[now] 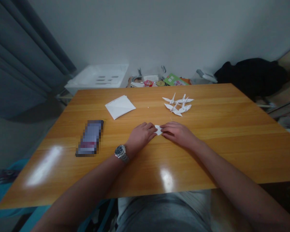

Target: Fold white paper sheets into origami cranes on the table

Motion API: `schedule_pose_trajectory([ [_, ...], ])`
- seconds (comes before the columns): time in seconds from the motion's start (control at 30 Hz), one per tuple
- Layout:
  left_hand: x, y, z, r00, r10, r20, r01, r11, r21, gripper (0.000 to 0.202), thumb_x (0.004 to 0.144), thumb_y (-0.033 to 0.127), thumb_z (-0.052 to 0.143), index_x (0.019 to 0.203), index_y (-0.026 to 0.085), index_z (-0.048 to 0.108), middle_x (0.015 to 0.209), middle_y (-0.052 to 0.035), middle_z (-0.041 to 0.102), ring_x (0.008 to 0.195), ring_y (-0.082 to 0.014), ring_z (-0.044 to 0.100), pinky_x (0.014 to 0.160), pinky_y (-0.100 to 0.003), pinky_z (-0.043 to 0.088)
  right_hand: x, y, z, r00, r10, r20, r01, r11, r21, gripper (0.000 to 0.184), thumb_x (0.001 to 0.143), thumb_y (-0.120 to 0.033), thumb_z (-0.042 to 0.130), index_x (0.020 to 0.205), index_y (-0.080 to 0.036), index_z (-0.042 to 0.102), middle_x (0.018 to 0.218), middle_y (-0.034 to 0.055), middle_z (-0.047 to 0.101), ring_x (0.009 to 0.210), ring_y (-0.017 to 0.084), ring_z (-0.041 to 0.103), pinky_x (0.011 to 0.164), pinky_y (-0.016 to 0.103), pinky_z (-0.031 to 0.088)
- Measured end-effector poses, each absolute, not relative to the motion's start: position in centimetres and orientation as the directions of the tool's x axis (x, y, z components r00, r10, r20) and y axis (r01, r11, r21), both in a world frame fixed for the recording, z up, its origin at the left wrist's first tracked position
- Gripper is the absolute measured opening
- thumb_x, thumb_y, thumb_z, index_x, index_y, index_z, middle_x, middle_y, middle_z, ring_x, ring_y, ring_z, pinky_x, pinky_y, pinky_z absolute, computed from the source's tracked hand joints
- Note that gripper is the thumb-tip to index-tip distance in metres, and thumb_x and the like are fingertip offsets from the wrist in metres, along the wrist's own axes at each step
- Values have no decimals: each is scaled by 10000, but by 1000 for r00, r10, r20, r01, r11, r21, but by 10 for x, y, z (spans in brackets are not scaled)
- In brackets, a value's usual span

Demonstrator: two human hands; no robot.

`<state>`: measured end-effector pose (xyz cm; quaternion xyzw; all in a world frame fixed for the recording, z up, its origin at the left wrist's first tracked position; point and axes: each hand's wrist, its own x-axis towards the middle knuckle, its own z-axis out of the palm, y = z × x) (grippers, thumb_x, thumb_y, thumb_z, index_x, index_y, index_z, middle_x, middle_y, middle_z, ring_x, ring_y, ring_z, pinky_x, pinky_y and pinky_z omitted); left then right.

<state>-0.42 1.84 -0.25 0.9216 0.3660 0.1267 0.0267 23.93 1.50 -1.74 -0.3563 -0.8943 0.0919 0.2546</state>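
Note:
Between my two hands is a small folded piece of white paper (158,130), low over the wooden table (222,112). My left hand (143,134), with a metal watch (120,152) on the wrist, has its fingers closed on the paper's left edge. From the other side my right hand (178,132) pinches the right edge. Fingers cover much of the paper, so its full shape is hidden. Beyond my right hand sit several white origami cranes (180,104), grouped together. Farther left lies a stack of white paper sheets (120,107) with a perforated edge.
A phone (90,138) with a blurred screen lies at the left of the table. Behind the far edge are a white plastic tray (99,75), a green packet (175,79) and other small items. Dark cloth (251,77) is heaped at back right. A blue chair (14,193) stands lower left.

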Motion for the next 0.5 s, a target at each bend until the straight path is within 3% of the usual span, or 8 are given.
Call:
schedule_pose_trajectory([
  [0.33, -7, 19, -4, 744, 637, 203, 634, -769, 88, 297, 1062, 341, 462, 1205, 188, 674, 1125, -72, 677, 980, -226, 601, 881, -361, 510, 241, 17, -21, -616, 670, 413, 565, 742, -361, 108, 959, -213, 651, 1011, -198, 745, 1095, 99, 778, 1010, 249, 717, 899, 423, 573],
  [0.5, -11, 20, -5, 758, 610, 231, 598, -791, 127, 301, 1049, 378, 496, 1203, 191, 674, 1162, -76, 676, 1006, -215, 611, 900, -349, 514, 242, 18, -21, -655, 618, 434, 542, 785, -300, 126, 977, -227, 626, 974, -186, 745, 1044, 95, 786, 947, 243, 722, 847, 398, 578],
])
